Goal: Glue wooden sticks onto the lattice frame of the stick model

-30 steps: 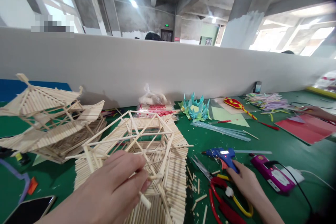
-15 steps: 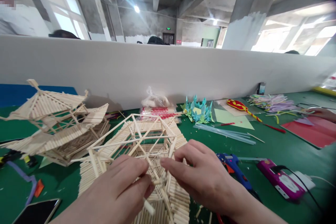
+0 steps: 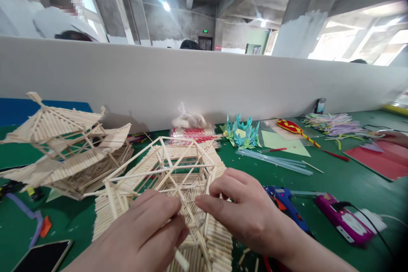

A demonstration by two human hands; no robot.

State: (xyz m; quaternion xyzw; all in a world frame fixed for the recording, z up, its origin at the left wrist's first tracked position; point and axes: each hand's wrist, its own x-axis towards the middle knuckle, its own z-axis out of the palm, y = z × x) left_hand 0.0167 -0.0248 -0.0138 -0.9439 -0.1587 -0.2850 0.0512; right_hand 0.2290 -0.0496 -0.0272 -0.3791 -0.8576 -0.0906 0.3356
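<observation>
In front of me stands a pagoda-like model (image 3: 216,229) built of thin wooden sticks, its upper frame of crossed sticks open at the top. My left hand (image 3: 153,225) is closed over the near left part of this frame. From under its fingers pokes the end of a wooden stick (image 3: 181,260). My right hand (image 3: 245,208) is on the model's right side, fingers curled at an upright of the frame and thumb pointing left. The thumb is close to the left fingertips but apart from them. Both hands hide parts of the joints between them.
A second stick pagoda (image 3: 70,148) stands at left, a phone (image 3: 44,257) nearer me. At right lie a blue glue gun (image 3: 288,210), clear glue sticks (image 3: 274,161) and a purple power strip (image 3: 344,219). Behind are blue folded paper (image 3: 242,131) and a white partition (image 3: 204,89).
My hands stay in nearly the same place on the model. The view has shifted slightly. Beyond the partition, a person at the left has come further into view.
</observation>
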